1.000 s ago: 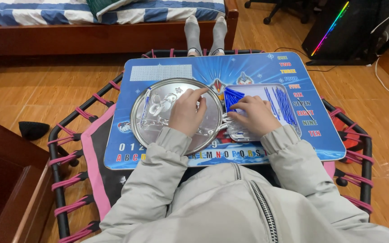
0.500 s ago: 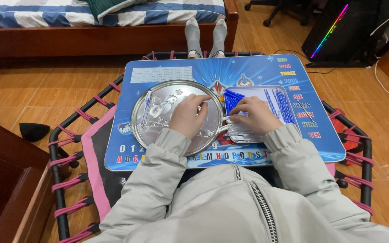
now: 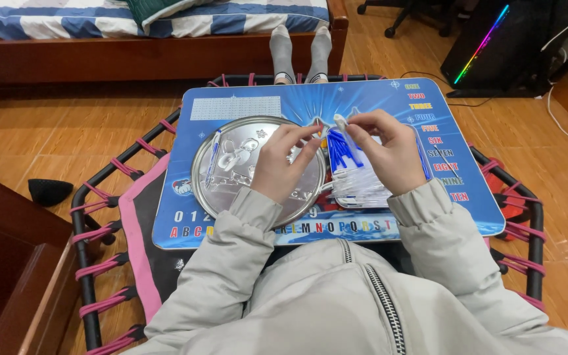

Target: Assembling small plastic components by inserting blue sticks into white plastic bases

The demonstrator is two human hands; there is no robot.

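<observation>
Left hand [image 3: 283, 164]: over the round metal tray [image 3: 231, 167] — fingertips pinched on a small piece, probably a cap.
Right hand [image 3: 382, 154]: pinching a pen [image 3: 344, 126], long axis pointing away, tip just beside the left fingers.

A round tray [image 3: 231, 190] lies left on the lap table [image 3: 389, 98], a packet stack [image 3: 356, 181] right of it. A pen [image 3: 213, 156] lies in the tray. Behind stands the bed [image 3: 133, 52].
</observation>
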